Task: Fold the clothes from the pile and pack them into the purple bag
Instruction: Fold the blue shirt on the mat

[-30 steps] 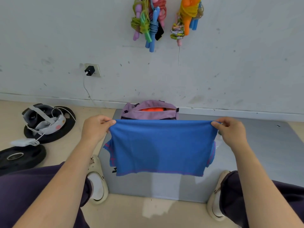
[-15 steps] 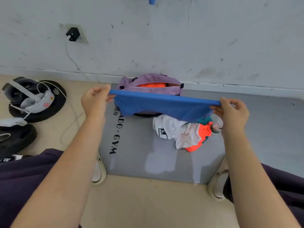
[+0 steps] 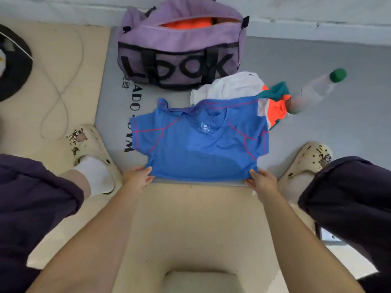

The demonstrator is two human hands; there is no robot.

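While left hand (image 3: 138,177) and right hand (image 3: 262,180) pinch hem corners of blue shirt (image 3: 201,142) on grey mat (image 3: 317,66), I advise smoothing flat, then folding sleeves inward.

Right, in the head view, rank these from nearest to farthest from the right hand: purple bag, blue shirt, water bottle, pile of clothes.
From the right hand:
1. Blue shirt, pinched at its hem corner by that hand.
2. Pile of clothes, beyond the shirt, partly under its far edge.
3. Water bottle, lying to the right of the pile.
4. Purple bag, farthest, against the wall.
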